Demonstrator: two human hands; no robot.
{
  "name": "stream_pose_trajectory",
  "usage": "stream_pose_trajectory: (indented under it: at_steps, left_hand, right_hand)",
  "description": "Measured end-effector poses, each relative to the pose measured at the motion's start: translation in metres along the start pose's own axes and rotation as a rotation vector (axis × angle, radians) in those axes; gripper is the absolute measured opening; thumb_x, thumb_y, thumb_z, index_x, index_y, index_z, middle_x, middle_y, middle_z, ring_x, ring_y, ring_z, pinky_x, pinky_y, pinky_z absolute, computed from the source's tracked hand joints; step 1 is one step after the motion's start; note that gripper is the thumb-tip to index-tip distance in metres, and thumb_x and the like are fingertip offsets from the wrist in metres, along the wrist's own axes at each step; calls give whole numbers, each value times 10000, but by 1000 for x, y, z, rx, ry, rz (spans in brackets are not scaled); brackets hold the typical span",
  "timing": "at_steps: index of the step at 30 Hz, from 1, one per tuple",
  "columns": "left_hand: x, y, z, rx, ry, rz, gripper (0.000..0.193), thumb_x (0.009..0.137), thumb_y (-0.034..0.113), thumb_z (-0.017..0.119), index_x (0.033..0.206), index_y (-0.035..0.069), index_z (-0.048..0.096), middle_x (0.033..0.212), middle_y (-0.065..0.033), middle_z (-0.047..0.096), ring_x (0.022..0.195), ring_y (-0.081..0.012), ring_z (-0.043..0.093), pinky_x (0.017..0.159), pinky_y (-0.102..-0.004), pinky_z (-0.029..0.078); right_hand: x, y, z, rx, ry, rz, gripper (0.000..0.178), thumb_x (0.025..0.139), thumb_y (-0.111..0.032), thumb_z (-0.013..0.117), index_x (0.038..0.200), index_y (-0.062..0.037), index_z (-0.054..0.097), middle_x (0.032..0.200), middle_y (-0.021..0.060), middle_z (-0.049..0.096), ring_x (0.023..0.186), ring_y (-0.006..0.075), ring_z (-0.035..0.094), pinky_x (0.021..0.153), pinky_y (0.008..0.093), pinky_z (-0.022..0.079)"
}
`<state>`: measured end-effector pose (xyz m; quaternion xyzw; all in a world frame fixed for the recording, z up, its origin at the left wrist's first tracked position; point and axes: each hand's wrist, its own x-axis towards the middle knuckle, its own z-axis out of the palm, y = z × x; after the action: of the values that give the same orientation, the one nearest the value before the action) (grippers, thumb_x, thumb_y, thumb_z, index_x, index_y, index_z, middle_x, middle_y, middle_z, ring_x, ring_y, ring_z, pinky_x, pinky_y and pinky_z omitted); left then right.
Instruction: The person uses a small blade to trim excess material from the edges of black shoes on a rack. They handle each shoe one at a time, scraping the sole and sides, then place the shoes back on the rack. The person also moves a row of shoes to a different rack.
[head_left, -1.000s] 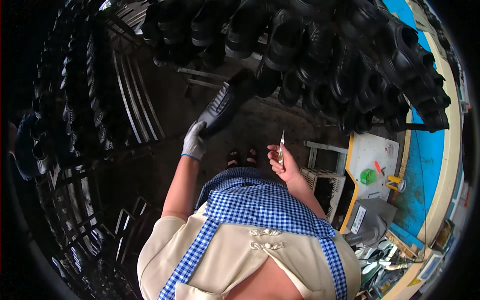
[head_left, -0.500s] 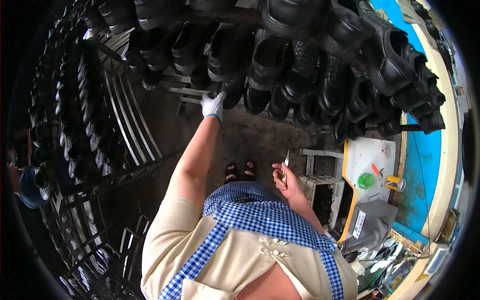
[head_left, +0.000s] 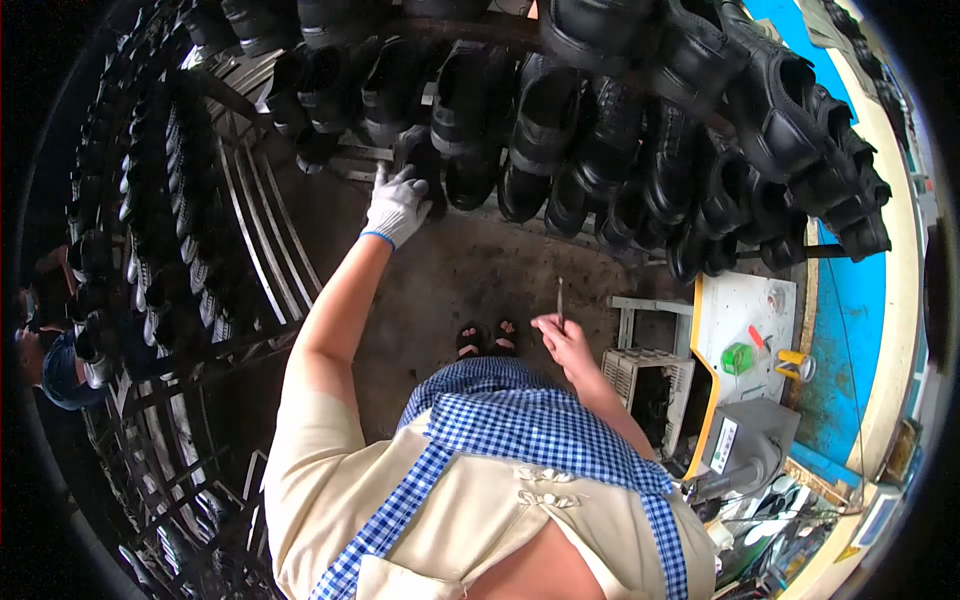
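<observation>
A gloved left grip [head_left: 397, 210] touches a black shoe [head_left: 416, 160] just ahead, its hold unclear; the bare right grip [head_left: 568, 346] is curled around a slim tool [head_left: 560, 296] jutting forward.

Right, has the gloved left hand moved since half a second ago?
Yes: the gloved left hand has shifted toward the person's left, closer to the long metal rails beside it.

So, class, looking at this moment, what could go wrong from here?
The bare right hand grips a slim pointed tool; its exposed tip might scratch a shoe or nick skin. The gloved left hand is at the closely packed black shoes and could knock one down. Open sandals would give little cover if the tool dropped.
</observation>
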<state>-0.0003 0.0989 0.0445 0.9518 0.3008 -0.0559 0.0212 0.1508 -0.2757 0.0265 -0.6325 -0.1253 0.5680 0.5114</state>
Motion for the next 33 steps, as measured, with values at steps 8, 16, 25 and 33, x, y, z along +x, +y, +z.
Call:
stream_pose_trajectory:
  at_steps: [8,16,25,33]
  left_hand:
    - [-122,79,-48,-2420,241,-418,309,918,229,653,1159,41,609,1064,-69,670,1009,-207,619,935,-354,479]
    - [-178,113,-95,-2845,-133,-252,458,950,291,563,1305,4,520,1247,-140,612,1145,-236,593,951,-345,489]
    - [-188,142,-122,-1396,445,-288,450,898,-47,570,1328,76,534,1294,-181,559,1148,-325,583,977,-372,477]
    - [-170,163,-127,-1747,527,-371,368,958,91,596,1320,41,546,1233,-111,599,1102,-195,589,958,-314,464]
  right_hand:
    - [26,-85,87,-289,-90,-597,511,886,-193,723,1335,-41,533,694,-37,458,649,40,440,623,207,391]
    - [-1,-129,96,-242,-155,-718,429,887,-166,721,1280,-52,593,876,39,646,805,126,606,741,309,493]
    - [-70,-163,101,-883,64,-1072,403,890,-44,644,1275,-161,625,815,77,560,639,211,612,562,338,515]
    - [-79,-170,111,-920,147,-1081,415,889,-37,644,1288,-146,615,829,88,571,634,227,618,560,337,511]
